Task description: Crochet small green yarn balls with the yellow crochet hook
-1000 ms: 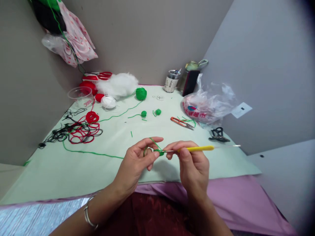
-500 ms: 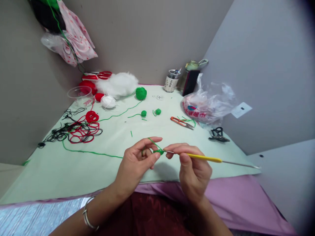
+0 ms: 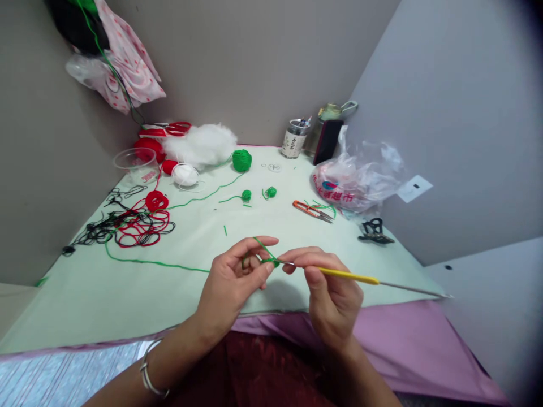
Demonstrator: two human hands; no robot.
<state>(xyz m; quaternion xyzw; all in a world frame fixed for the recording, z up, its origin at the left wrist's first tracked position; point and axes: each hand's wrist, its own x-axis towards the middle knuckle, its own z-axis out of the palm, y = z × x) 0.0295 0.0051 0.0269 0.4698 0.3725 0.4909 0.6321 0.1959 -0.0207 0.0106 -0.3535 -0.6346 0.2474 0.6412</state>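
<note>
Between the thumb and fingers of my left hand is a small green crochet piece. Green yarn runs from it up over my raised left index finger, and a strand trails left across the table. My right hand grips a crochet hook by its yellow handle, much like a pen. The metal tip touches the green piece, though whether it sits inside a stitch is too small to tell. The hook's other metal end points right, over the table's edge.
Beyond my hands lie two small green pieces, a green yarn ball and orange thread snips. Tangled black and red yarn covers the left side. White stuffing, a pen jar and a plastic bag stand farther back.
The hook has tilted slightly, its right end dipping a little, and its tip has shifted slightly left at the green piece. The whole view has drifted slightly; both hands keep their hold.
</note>
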